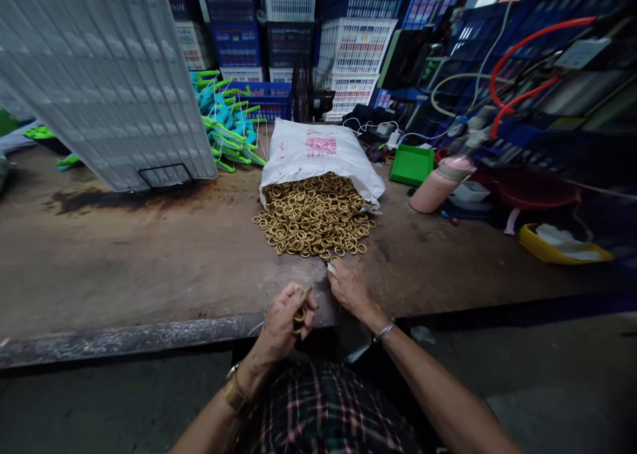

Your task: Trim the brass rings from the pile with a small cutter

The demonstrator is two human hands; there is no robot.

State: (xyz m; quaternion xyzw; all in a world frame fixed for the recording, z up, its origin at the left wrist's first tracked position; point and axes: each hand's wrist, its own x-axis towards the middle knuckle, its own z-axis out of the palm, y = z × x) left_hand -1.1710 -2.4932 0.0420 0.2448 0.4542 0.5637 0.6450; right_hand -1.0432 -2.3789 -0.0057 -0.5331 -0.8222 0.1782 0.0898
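A heap of brass-coloured rings [314,216] spills from an open white sack [318,152] onto the worn brown table [124,268]. My left hand [286,321] is closed around a small stack of those rings at the table's near edge. My right hand [348,287] rests on the table just in front of the heap, its fingers pinched on a small pale thing I cannot make out. Both wrists wear bands.
A grey ribbed plastic panel [109,75] leans over the table's left side. Green and blue plastic parts [229,122] lie behind it. A green tray [411,164], a pink flask [440,183], hoses and stacked crates [348,49] stand at the right and back.
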